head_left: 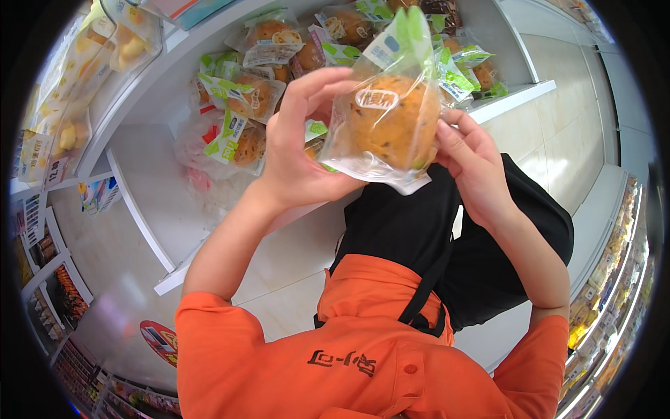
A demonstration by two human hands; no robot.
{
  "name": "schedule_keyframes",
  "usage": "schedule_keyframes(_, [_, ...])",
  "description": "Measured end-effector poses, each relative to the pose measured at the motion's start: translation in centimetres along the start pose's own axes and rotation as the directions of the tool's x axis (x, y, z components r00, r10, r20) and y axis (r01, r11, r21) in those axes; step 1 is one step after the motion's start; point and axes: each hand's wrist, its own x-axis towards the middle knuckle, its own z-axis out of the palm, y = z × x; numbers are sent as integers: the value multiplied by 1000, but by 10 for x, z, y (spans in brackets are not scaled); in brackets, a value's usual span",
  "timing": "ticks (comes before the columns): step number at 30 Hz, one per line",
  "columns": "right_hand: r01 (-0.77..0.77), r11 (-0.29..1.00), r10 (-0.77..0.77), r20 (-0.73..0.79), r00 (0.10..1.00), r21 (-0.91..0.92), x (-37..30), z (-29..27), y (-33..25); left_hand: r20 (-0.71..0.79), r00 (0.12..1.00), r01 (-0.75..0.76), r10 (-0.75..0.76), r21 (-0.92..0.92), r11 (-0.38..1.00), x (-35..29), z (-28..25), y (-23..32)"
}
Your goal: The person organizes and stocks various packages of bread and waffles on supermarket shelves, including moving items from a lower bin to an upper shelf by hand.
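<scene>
A round brown bun in a clear bag with a green-and-white top (391, 122) is held up before me, over the open drawer's near side. Dark specks dot the bun, and a white oval label sits on its front. My left hand (296, 146) curls around the bag's left side, its fingertips partly behind the plastic. On the opposite side, my right hand (474, 160) pinches the bag's edge between thumb and fingers. Behind it, several similar bagged buns (255, 94) lie piled in the white drawer (143, 167).
At the drawer's left lies a crumpled clear plastic bag (199, 150). Yellow bagged goods (73, 84) stand on the shelf at the upper left, with a price tag (57, 167) on its edge. Stocked shelves (607, 279) line the right side. My knees are close below the bun.
</scene>
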Motion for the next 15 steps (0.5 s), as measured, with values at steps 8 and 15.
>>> schedule_keyframes(8, [348,859,-369,16,929,-377,-3,-1,-1,326,936,175,-133,-105,979,-5,-5,4])
schedule_keyframes(15, [369,817,-370,89,925,-443,-9,8,-2,212,890,436,-404,-132,890,-5,0,13])
